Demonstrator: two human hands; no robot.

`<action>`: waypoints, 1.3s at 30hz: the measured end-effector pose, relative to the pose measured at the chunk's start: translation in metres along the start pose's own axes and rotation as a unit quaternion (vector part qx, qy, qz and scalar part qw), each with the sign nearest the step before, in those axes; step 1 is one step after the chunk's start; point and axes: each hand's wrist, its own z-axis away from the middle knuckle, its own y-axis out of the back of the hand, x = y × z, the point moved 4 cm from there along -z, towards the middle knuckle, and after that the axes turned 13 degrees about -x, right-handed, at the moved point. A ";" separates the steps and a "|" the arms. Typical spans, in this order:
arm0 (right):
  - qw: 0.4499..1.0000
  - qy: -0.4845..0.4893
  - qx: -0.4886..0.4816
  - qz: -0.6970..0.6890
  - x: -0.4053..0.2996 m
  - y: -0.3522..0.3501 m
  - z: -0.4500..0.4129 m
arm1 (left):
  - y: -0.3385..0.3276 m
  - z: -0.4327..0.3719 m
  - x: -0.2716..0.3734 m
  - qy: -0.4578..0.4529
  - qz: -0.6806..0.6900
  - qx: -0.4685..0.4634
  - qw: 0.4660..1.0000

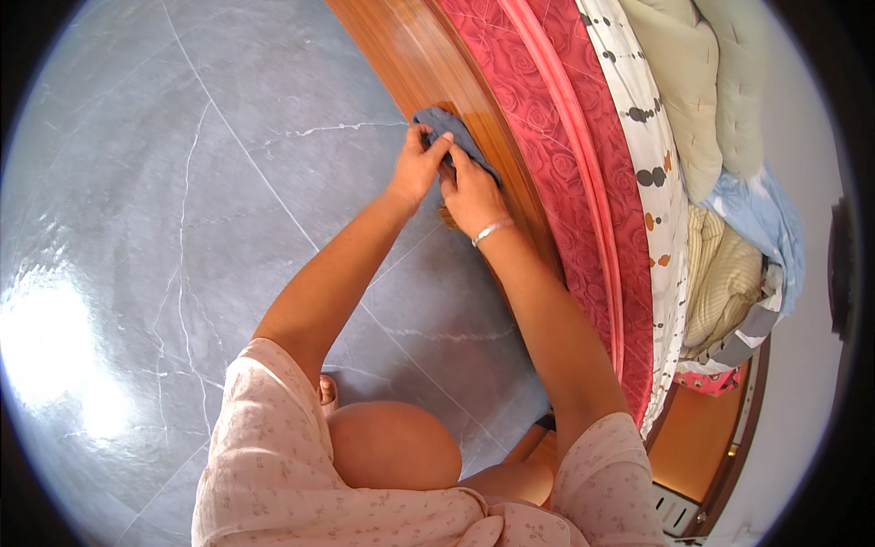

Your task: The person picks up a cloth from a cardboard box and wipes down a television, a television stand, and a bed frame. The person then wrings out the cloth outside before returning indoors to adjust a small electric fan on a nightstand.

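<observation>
A dark grey cloth (466, 140) lies bunched against the glossy wooden side board of a bed (410, 51), near the top centre. My left hand (417, 161) grips the cloth's left edge between thumb and fingers. My right hand (472, 188), with a silver bracelet at the wrist, is on the lower part of the cloth; its fingers are bent and partly hidden by the cloth. The thumb and fingers of both hands are close together. Around the cloth the board looks darker and shiny.
A red mattress (526, 116) with a rose pattern rests above the board, under a white patterned sheet (639, 137). Pale cushions (683, 89) and a heap of bedding (721, 287) lie farther right. Grey marbled floor tiles (225, 178) spread to the left. My bent knee is below.
</observation>
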 end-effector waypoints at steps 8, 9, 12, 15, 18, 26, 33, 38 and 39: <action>0.998 0.017 -0.031 0.047 -0.008 -0.003 0.017 | -0.007 -0.005 0.002 -0.059 -0.117 0.034 0.991; 0.999 0.012 -0.032 0.032 -0.014 -0.001 0.007 | 0.000 -0.013 0.008 -0.070 -0.161 0.071 0.982; 1.000 0.012 -0.017 -0.006 -0.035 -0.002 -0.032 | 0.024 -0.038 0.035 -0.138 -0.158 0.101 0.973; 1.000 -0.001 -0.010 -0.028 -0.055 0.007 -0.041 | 0.033 -0.043 0.065 -0.172 -0.175 0.127 0.961; 0.991 0.129 0.027 0.038 -0.073 0.024 -0.028 | 0.035 -0.039 0.059 -0.148 -0.102 0.077 0.981; 0.885 0.189 0.078 0.419 -0.099 0.159 0.024 | 0.001 -0.010 0.056 -0.057 -0.212 0.009 0.975; 0.894 0.266 0.041 0.358 -0.084 0.239 0.030 | -0.020 -0.014 0.053 -0.046 0.015 0.049 0.998; 0.926 0.269 0.059 0.260 -0.055 0.255 0.021 | -0.010 -0.013 0.095 -0.008 0.085 0.185 0.979; 0.931 0.267 0.068 0.239 -0.056 0.256 0.020 | -0.005 -0.016 0.111 -0.057 0.089 0.191 0.976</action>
